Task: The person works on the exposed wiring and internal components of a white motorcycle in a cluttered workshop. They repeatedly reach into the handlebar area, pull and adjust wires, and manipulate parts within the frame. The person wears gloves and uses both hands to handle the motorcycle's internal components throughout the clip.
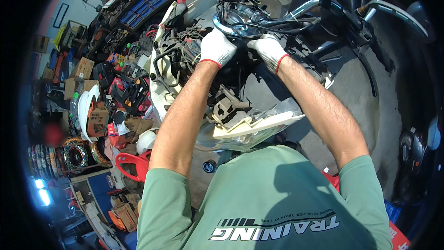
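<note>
Both hands wear white gloves with red cuffs and reach into a partly dismantled scooter front. My left hand (216, 48) has its fingers curled at the lower edge of a chrome ring (217, 20), among black cables (262, 23); its fingertips are hidden. My right hand (269, 52) is closed just right of it, fingertips tucked into dark parts below the ring, so what they hold is unclear. A tangle of wiring (189, 48) is left of my left hand. A cream body panel (245, 127) with clear plastic and a metal bracket (226, 109) lie below my hands.
The black handlebar assembly and mirror (413, 18) extend to the upper right. Boxes (83, 69), tools and parts crowd the left, with a tyre stack (74, 155) and red plastic item (127, 162). A round dark can (209, 166) is below the panel. Another vehicle (411, 150) stands at right.
</note>
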The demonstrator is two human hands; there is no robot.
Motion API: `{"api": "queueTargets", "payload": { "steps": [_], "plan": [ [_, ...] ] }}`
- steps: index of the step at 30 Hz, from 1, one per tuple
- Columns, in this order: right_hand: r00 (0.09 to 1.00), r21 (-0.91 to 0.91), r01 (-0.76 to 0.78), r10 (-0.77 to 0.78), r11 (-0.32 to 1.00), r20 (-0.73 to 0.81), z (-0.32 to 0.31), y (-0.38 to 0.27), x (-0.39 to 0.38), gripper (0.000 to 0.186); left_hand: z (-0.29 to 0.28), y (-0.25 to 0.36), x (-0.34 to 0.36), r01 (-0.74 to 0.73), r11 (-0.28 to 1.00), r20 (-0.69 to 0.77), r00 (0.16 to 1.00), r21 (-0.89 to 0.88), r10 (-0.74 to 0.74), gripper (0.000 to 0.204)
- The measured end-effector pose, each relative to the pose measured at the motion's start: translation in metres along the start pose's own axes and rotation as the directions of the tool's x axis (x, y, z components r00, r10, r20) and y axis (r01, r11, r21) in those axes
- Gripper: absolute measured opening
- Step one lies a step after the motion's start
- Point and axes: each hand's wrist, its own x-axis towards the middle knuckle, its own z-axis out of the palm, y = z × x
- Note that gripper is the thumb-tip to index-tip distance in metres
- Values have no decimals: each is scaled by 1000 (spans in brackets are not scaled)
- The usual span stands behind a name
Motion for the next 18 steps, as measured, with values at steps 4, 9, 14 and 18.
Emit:
{"api": "queueTargets", "payload": {
  "steps": [4, 9, 14, 18],
  "plan": [
    [999, 78, -32, 35, 996, -36, 0, 11, 17, 10, 2, 1, 2, 81, 996, 24, 997, -37, -80, 36],
    [983, 92, -181, 181, 979, 5, 5, -10, 0, 11, -2, -1, 3, 132, 990, 84, 988, -46, -127, 40],
    [982, 110, -182, 175, 977, 71, 3, -2, 5, 10, -6, 0, -4, 131, 986, 59, 990, -102, -126, 35],
    [992, 261, -125, 117, 957, 48, 7, 8, 7, 14, -9, 3, -2, 139, 988, 77, 988, -60, -135, 33]
  ]
}}
